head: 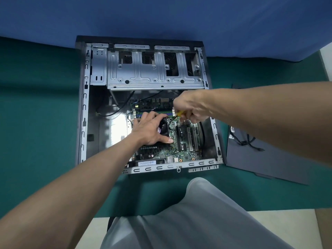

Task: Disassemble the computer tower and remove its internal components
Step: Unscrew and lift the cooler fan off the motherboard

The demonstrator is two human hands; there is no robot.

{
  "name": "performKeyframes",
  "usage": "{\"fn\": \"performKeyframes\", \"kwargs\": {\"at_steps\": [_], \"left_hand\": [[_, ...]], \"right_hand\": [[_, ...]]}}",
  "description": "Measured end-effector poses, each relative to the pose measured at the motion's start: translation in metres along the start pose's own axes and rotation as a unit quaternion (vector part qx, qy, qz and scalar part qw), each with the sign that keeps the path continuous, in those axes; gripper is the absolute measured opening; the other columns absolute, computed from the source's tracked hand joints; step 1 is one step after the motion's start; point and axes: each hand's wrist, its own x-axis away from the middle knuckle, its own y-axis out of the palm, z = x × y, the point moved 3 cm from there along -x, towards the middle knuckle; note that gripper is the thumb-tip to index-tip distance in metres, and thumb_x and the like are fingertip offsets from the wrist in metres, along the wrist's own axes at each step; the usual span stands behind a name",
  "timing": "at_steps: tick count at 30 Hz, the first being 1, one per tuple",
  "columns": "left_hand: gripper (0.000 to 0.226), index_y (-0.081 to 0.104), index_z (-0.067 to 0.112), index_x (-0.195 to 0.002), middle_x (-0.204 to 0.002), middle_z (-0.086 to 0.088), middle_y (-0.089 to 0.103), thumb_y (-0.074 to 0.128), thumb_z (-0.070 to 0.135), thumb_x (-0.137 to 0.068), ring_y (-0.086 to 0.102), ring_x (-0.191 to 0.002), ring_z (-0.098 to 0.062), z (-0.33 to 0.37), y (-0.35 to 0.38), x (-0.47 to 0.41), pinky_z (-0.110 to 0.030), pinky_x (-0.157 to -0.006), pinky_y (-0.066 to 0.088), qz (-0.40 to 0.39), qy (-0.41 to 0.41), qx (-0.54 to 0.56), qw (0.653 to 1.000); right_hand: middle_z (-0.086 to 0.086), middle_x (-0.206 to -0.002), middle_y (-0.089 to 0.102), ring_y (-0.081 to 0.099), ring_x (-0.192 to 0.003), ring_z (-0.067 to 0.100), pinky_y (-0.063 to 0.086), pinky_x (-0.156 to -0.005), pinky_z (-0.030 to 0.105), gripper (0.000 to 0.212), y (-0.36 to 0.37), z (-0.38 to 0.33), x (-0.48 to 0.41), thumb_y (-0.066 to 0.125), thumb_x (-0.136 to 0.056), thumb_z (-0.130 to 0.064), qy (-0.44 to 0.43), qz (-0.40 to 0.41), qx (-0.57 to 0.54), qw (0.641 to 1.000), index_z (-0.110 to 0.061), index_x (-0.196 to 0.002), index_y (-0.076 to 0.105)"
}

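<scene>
Computer tower [84, 105]: lying open on the green mat [36, 123], motherboard [179, 150] in its near right part.
Left hand [150, 129]: inside the tower, fingers spread flat over the cooler fan [164, 127].
Right hand [192, 106]: inside the tower's right half, fingers curled round a yellow screwdriver [180, 114].
Side panel [269, 164]: flat, just right of the tower.

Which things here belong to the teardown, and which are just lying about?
In use: open grey metal computer case, green motherboard, black cooler fan under left hand, yellow-handled screwdriver in right hand.
Idle: dark grey side panel, black cables on it.
</scene>
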Motion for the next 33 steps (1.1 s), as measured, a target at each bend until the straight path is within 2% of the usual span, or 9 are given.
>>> {"fn": "performKeyframes", "kwargs": {"at_steps": [3, 5, 8, 12, 15, 20, 23, 28, 33], "left_hand": [[0.102, 0.025, 0.042, -0.145, -0.137, 0.007, 0.035, 0.07, 0.074, -0.059, 0.023, -0.127, -0.015, -0.001, 0.001, -0.001, -0.043, -0.103, 0.017, 0.003, -0.002, -0.001, 1.0], [0.102, 0.024, 0.042, -0.146, -0.137, 0.007, 0.035, 0.069, 0.074, -0.06, 0.023, -0.127, -0.015, -0.001, 0.001, -0.001, -0.042, -0.102, 0.017, 0.003, -0.003, -0.002, 1.0], [0.102, 0.024, 0.042, -0.146, -0.138, 0.007, 0.034, 0.069, 0.074, -0.06, 0.023, -0.127, -0.015, -0.001, 0.001, -0.002, -0.042, -0.102, 0.018, 0.003, -0.002, -0.006, 1.0], [0.102, 0.024, 0.04, -0.146, -0.139, 0.007, 0.034, 0.068, 0.074, -0.061, 0.023, -0.127, -0.016, 0.0, 0.001, -0.002, -0.042, -0.102, 0.019, 0.002, -0.006, -0.018, 1.0], [0.101, 0.026, 0.039, -0.145, -0.137, 0.008, 0.034, 0.069, 0.074, -0.061, 0.024, -0.126, -0.016, 0.0, 0.001, -0.002, -0.042, -0.102, 0.019, 0.002, -0.006, -0.018, 1.0], [0.101, 0.025, 0.041, -0.145, -0.137, 0.007, 0.035, 0.069, 0.073, -0.061, 0.025, -0.126, -0.017, -0.001, 0.001, -0.001, -0.041, -0.1, 0.019, 0.0, -0.004, -0.012, 1.0], [0.102, 0.024, 0.042, -0.146, -0.138, 0.007, 0.034, 0.069, 0.074, -0.06, 0.024, -0.127, -0.016, -0.001, 0.001, -0.001, -0.041, -0.102, 0.019, 0.0, -0.004, -0.005, 1.0], [0.102, 0.025, 0.041, -0.146, -0.138, 0.007, 0.034, 0.069, 0.073, -0.06, 0.024, -0.127, -0.016, 0.0, 0.001, -0.001, -0.041, -0.102, 0.018, 0.001, -0.004, -0.005, 1.0], [0.095, 0.032, 0.034, -0.142, -0.136, 0.005, 0.035, 0.069, 0.072, -0.063, 0.026, -0.123, -0.018, 0.002, 0.0, 0.0, -0.043, -0.103, 0.021, 0.0, -0.01, -0.022, 1.0]], "right_hand": [[0.011, -0.087, 0.05, 0.033, -0.051, 0.012, 0.028, -0.041, 0.026, 0.025, 0.003, 0.0, -0.003, 0.035, -0.099, -0.007, -0.005, -0.018, 0.098, 0.995, 0.001, -0.117, 0.051], [0.01, -0.09, 0.054, 0.043, -0.058, 0.014, 0.037, -0.053, 0.03, 0.019, 0.002, -0.005, 0.001, 0.04, -0.098, -0.011, -0.1, 0.04, 0.276, 0.955, -0.002, -0.103, 0.056], [0.004, -0.068, 0.043, 0.044, -0.056, 0.016, 0.039, -0.057, 0.032, 0.024, -0.001, -0.008, 0.014, 0.046, -0.096, -0.019, -0.253, 0.104, 0.512, 0.815, -0.013, -0.072, 0.042], [0.003, -0.058, 0.033, 0.046, -0.061, 0.025, 0.033, -0.05, 0.032, 0.022, 0.006, -0.009, 0.02, 0.036, -0.101, -0.023, -0.392, 0.148, 0.713, 0.562, -0.017, -0.081, 0.042], [0.004, -0.062, 0.044, 0.042, -0.054, 0.022, 0.028, -0.044, 0.029, 0.016, 0.008, -0.013, 0.019, 0.045, -0.095, -0.014, -0.411, 0.138, 0.666, 0.607, -0.013, -0.079, 0.05], [0.005, -0.053, 0.054, 0.055, -0.047, 0.022, 0.036, -0.037, 0.02, 0.032, -0.003, -0.017, 0.004, 0.056, -0.091, -0.021, -0.27, 0.099, 0.319, 0.903, -0.007, -0.063, 0.052], [0.006, -0.055, 0.053, 0.04, -0.034, 0.012, 0.026, -0.034, 0.016, 0.023, -0.004, -0.007, -0.005, 0.037, -0.098, -0.014, -0.061, 0.023, 0.092, 0.994, -0.002, -0.086, 0.053], [0.004, -0.066, 0.043, 0.036, -0.05, 0.011, 0.033, -0.043, 0.025, 0.017, 0.003, -0.014, 0.002, 0.041, -0.094, -0.007, -0.135, 0.048, 0.332, 0.932, -0.006, -0.08, 0.05], [0.005, -0.063, 0.039, 0.051, -0.061, 0.024, 0.039, -0.049, 0.031, 0.023, 0.018, -0.027, 0.025, 0.048, -0.097, -0.02, -0.345, 0.134, 0.672, 0.641, -0.014, -0.076, 0.04]]}}
